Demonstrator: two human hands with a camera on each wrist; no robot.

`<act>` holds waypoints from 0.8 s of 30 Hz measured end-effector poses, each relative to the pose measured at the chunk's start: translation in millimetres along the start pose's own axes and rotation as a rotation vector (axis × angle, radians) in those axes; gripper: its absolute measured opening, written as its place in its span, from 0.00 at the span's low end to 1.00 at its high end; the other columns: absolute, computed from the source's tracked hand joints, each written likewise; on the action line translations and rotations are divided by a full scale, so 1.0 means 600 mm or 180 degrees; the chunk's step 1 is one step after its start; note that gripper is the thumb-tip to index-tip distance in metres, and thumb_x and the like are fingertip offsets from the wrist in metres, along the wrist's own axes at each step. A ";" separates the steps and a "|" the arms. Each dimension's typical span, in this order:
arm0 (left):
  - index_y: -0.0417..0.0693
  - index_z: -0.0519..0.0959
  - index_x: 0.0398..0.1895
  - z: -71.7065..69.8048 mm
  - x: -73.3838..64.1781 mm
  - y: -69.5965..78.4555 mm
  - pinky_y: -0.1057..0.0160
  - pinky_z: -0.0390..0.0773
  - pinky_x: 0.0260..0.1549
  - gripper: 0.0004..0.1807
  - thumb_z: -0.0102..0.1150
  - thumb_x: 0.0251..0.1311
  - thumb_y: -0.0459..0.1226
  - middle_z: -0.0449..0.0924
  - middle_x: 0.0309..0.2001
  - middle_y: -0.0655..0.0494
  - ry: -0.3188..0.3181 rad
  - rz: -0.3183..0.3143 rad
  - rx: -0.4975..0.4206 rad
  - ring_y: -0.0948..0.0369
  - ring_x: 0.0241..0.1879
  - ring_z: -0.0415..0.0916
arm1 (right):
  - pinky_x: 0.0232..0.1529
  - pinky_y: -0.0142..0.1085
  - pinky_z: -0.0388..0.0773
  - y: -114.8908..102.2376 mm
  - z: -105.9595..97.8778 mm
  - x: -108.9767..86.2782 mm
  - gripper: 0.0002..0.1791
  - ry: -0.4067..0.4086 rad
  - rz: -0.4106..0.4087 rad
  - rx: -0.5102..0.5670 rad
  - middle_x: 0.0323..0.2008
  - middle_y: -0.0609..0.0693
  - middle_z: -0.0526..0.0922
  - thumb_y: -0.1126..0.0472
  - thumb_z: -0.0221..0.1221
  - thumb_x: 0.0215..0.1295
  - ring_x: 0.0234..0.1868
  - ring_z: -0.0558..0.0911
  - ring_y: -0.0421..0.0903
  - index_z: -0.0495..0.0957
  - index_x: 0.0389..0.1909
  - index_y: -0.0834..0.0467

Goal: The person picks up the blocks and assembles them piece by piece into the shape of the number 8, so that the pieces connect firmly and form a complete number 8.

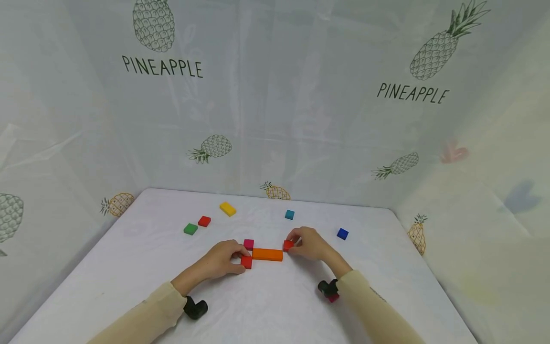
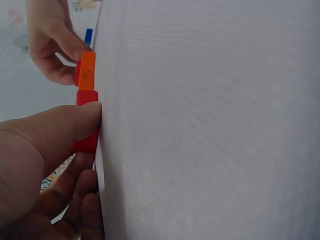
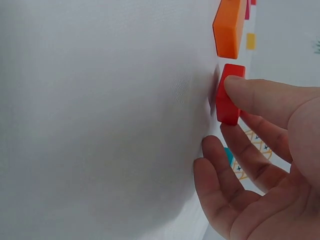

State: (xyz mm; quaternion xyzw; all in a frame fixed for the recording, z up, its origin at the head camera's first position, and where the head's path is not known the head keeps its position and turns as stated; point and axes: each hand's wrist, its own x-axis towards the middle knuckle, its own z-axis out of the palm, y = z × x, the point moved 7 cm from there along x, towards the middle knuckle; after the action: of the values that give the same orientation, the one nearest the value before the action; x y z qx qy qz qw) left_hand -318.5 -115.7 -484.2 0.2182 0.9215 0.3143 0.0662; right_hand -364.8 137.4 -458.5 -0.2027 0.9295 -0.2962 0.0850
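The left hand (image 1: 223, 260) pinches one red block (image 1: 247, 263) at the left end of the orange bar (image 1: 267, 254), seemingly to steady it, while the right hand (image 1: 312, 244) pinches another red block (image 1: 287, 245) just off the other end, leaving its bar-facing side uncovered.

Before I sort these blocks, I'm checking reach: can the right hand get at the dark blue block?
Probably yes: nothing stands between the right hand and the dark blue block, though that hand pinches a red block.
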 end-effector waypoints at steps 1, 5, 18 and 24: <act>0.59 0.86 0.50 0.000 0.000 -0.001 0.54 0.81 0.51 0.15 0.77 0.60 0.40 0.79 0.44 0.65 0.0002 0.0014 0.0005 0.62 0.47 0.74 | 0.51 0.42 0.84 0.001 0.001 0.001 0.14 -0.0004 0.0008 -0.0002 0.44 0.47 0.84 0.62 0.73 0.66 0.43 0.80 0.45 0.84 0.51 0.55; 0.58 0.86 0.50 0.001 0.001 -0.001 0.54 0.81 0.51 0.15 0.77 0.60 0.39 0.79 0.44 0.64 -0.0003 0.0013 0.0002 0.62 0.47 0.74 | 0.51 0.42 0.84 0.000 0.002 0.001 0.14 -0.0016 0.0006 -0.0023 0.43 0.48 0.84 0.62 0.73 0.66 0.42 0.80 0.45 0.84 0.51 0.56; 0.58 0.86 0.50 0.001 0.000 0.001 0.55 0.81 0.50 0.15 0.77 0.60 0.39 0.79 0.43 0.65 0.0002 0.0037 0.0014 0.62 0.46 0.74 | 0.49 0.39 0.84 -0.003 0.005 0.002 0.14 -0.0012 -0.0020 -0.0076 0.42 0.48 0.84 0.61 0.74 0.65 0.42 0.80 0.45 0.85 0.50 0.56; 0.58 0.86 0.50 -0.002 -0.002 0.004 0.54 0.81 0.51 0.15 0.77 0.60 0.39 0.80 0.43 0.64 0.0006 0.0007 0.0012 0.62 0.47 0.75 | 0.50 0.39 0.84 -0.004 0.007 0.003 0.14 -0.0041 -0.0047 -0.0115 0.42 0.48 0.84 0.61 0.73 0.66 0.43 0.80 0.46 0.85 0.51 0.56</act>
State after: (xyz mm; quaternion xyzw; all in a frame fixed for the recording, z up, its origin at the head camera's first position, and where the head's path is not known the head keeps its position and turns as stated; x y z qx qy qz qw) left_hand -316.6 -115.3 -481.5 0.2191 0.9219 0.3129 0.0645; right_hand -364.2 132.9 -460.4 -0.2130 0.9326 -0.2786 0.0851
